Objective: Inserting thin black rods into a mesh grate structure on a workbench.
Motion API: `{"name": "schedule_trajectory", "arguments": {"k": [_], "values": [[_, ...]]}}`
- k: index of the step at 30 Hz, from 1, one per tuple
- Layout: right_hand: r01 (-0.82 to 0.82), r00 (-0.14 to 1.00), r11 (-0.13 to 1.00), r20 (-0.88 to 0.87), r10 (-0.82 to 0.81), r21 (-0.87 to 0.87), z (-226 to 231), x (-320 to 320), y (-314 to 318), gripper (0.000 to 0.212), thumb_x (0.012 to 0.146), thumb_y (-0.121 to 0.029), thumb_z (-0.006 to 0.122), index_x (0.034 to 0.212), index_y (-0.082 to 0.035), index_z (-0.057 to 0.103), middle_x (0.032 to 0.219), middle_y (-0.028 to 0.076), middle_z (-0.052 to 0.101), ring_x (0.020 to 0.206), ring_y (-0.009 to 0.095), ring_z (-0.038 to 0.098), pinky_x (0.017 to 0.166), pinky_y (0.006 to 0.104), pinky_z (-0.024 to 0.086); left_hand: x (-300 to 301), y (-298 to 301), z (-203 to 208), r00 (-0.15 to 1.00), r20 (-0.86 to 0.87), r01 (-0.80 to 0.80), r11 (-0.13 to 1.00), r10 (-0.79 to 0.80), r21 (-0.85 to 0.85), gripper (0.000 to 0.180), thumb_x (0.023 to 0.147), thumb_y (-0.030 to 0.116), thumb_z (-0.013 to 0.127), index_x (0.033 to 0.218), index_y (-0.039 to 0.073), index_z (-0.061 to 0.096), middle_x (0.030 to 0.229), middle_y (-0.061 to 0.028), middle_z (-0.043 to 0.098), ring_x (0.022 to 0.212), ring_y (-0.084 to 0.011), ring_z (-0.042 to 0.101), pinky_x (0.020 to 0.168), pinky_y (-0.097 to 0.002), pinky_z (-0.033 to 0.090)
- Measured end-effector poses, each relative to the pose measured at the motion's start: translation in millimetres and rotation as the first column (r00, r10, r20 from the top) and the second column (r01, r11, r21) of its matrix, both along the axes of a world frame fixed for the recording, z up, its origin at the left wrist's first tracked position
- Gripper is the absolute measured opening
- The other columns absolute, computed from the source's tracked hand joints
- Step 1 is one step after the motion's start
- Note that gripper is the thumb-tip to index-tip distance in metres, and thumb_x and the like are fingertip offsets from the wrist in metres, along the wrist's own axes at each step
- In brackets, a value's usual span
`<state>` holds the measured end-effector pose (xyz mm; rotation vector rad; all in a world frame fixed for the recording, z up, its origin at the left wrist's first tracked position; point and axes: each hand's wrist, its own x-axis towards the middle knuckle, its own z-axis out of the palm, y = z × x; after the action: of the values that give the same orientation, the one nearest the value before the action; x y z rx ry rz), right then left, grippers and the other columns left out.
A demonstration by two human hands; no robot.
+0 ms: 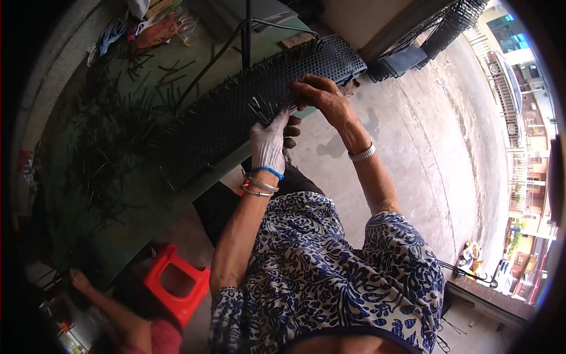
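My left hand (270, 140), in a white knitted glove with dark fingertips, is closed around a bunch of thin black strips (261, 110) that fan out above the thumb. It is at the near edge of a long black perforated panel (221, 121). My bare right hand (323, 99) is just to the right, fingers bent and pinched together over the panel's near edge. Whatever is between those fingertips is too dark to make out. Short black strips stand in a row along the panel's far edge.
Many loose black strips (97, 159) lie on the green table (159, 215) at left. A black metal rod frame (246, 44) rises behind the panel. A red plastic stool (177, 286) stands below the table, beside another person's arm (112, 310). Black racks (436, 41) are at far right.
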<state>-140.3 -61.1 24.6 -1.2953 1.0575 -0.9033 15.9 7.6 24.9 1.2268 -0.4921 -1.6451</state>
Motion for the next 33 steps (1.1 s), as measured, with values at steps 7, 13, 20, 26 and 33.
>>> {"name": "schedule_trajectory", "arguments": {"k": [7,13,20,26,33], "values": [[0.086,0.975,0.981,-0.187,-0.119,-0.176,-13,20,7,0.029,0.093,-0.018,0.059,0.113,0.002,0.059,0.097,0.009,0.066,0.074,0.011,0.062,0.064,0.025,0.051,4,-1,-31,0.954,-0.296,0.011,0.984,0.044,0.181,0.019,0.086,0.022,0.065,0.094,0.005,0.063,0.075,-0.0072,0.065,0.06,-0.0153,0.061,0.047,-0.0277,0.046],[0.089,0.961,0.988,-0.251,-0.119,-0.128,-4,10,13,0.032,0.095,-0.025,0.057,0.109,0.003,0.061,0.08,0.007,0.066,0.066,0.012,0.062,0.06,0.0249,0.05,2,4,-25,0.958,-0.257,-0.074,0.979,0.123,0.192,0.017,0.087,0.021,0.064,0.094,0.006,0.062,0.07,-0.0052,0.061,0.056,-0.0155,0.058,0.046,-0.0281,0.046],[0.013,0.97,0.999,-0.241,-0.019,-0.03,-1,13,19,0.032,0.092,-0.03,0.061,0.098,0.002,0.062,0.079,0.004,0.064,0.067,0.01,0.06,0.061,0.0237,0.048,-3,12,-6,0.987,-0.156,-0.025,0.993,0.043,0.114,0.014,0.088,0.022,0.064,0.09,0.007,0.062,0.066,-0.0007,0.057,0.051,-0.0104,0.053,0.042,-0.0246,0.042],[0.057,0.986,0.998,-0.157,-0.057,-0.008,0,14,26,0.027,0.087,-0.024,0.067,0.099,0.0,0.063,0.083,0.002,0.063,0.073,0.009,0.057,0.067,0.0235,0.046,-1,16,-6,0.995,-0.103,0.0,0.995,0.01,0.099,0.016,0.087,0.023,0.065,0.088,0.008,0.061,0.063,0.0014,0.056,0.046,-0.0083,0.049,0.039,-0.0235,0.041],[0.006,0.998,0.997,-0.067,-0.001,0.075,6,10,29,0.021,0.086,-0.019,0.066,0.098,-0.001,0.062,0.085,0.002,0.063,0.079,0.01,0.058,0.07,0.0242,0.046,11,16,-8,0.996,-0.005,0.084,0.996,-0.084,0.012,0.022,0.088,0.023,0.063,0.094,0.002,0.063,0.077,-0.0085,0.068,0.06,-0.0145,0.066,0.04,-0.0235,0.045]]}}
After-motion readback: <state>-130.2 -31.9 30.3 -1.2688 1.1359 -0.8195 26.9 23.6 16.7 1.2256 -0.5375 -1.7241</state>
